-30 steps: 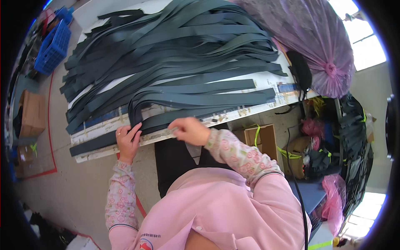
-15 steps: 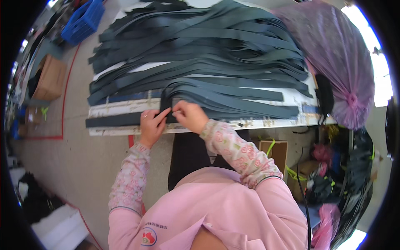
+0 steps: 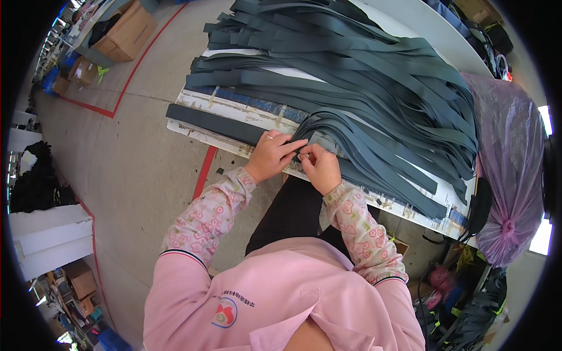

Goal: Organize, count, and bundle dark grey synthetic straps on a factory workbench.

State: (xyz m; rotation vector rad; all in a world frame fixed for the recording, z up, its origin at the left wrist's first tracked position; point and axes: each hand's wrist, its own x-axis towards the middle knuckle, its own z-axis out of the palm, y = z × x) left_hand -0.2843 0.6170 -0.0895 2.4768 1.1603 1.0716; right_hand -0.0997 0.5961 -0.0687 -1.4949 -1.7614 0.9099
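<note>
Dark grey-green flat webbing straps lie on a worn white table (image 3: 193,130). My left hand (image 3: 273,154) is at the front edge, closed on a strap with its index finger reaching toward the other hand. Left of it a flat strap (image 3: 213,122) runs along the edge. Close beside it my right hand (image 3: 322,168) pinches thumb and fingers together at the looped end of the nearer bundle of straps (image 3: 363,137). The exact spot between the fingertips is partly hidden. Behind these lies a large pile of straps (image 3: 351,52).
A pinkish translucent sack (image 3: 509,158) bulges at the table's right end, beside a black item (image 3: 481,205). Cardboard boxes (image 3: 126,35) stand far left near a red floor line (image 3: 140,61). White blocks (image 3: 52,234) sit at the left.
The view has swung, so the table now slants down to the right. Both hands stay together at the folded strap, my right fingers still pinching there.
</note>
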